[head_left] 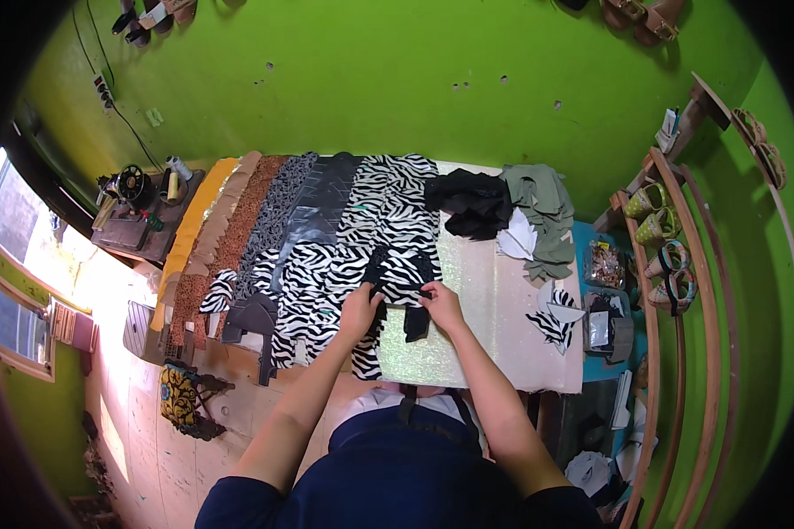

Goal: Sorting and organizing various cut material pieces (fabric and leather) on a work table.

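Observation:
Near the table's front edge I hold a zebra-print piece with black parts at its sides [404,271]. My left hand [360,312] pinches its lower left corner, fingers closed. Opposite it, my right hand [443,306] grips the lower right edge, also closed. A black strip [416,324] hangs below the piece between the hands. Under and beside my left hand lie zebra-print fabric pieces [307,273] with cut-outs. A longer zebra-print stretch [388,198] runs toward the wall. The fingertips are small, so the exact grip is hard to make out.
Rows of orange [192,212], brown, patterned grey and black material cover the table's left. Black cloth [472,203], green cloth [543,212] and zebra scraps [551,326] lie right. A sewing machine [132,187] stands far left; a wooden rack [679,291] with sandals stands right.

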Demonstrator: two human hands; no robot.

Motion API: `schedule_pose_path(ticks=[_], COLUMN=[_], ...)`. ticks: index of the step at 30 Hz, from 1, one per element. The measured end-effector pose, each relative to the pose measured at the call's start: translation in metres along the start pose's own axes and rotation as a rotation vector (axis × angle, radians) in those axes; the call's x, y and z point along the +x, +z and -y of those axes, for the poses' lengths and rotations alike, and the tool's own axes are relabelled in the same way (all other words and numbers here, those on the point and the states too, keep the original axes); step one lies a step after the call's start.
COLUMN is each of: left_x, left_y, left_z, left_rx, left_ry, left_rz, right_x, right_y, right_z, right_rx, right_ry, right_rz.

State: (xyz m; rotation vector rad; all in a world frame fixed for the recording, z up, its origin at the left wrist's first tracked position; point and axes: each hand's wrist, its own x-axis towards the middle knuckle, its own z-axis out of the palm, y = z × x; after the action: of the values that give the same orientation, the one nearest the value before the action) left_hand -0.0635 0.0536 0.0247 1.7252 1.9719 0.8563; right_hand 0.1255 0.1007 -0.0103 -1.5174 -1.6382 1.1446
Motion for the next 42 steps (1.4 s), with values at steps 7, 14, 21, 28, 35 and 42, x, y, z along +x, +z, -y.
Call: schedule_pose_path(ticks=[7, 14, 21, 28, 35, 42], left_x=[0.001, -0.005, 0.019, 0.088, 0.157, 0.190], left_y=[0.000, 0.004, 0.027, 0.082, 0.117, 0.140], left_z=[0.023, 0.022, -0.032, -0.087, -0.134, -0.139], left_rx=[0.047, 0.242, 0.184, 0.128, 0.100, 0.153], left_ry=[0.011, 0.229, 0.307, 0.381, 0.404, 0.352], left_rz=[0.088, -0.150, -0.153, -0.074, -0.085, -0.168], right_x=[-0.005, -0.018, 0.005, 0.088, 0.165, 0.193], right_y=[0.024, 0.023, -0.005, -0.092, -0.167, -0.158], right_z=[0.009, 0.014, -0.005, -0.004, 0.013, 0.011], right_rx=[-0.167, -0.544, -0.476, -0.431, -0.550, -0.655], right_ry=[-0.023, -0.267, -0.394, -0.317, -0.518, -0.697], right_rz=[-0.064, -0.205, -0.200, -0.472, -0.376, -0.210])
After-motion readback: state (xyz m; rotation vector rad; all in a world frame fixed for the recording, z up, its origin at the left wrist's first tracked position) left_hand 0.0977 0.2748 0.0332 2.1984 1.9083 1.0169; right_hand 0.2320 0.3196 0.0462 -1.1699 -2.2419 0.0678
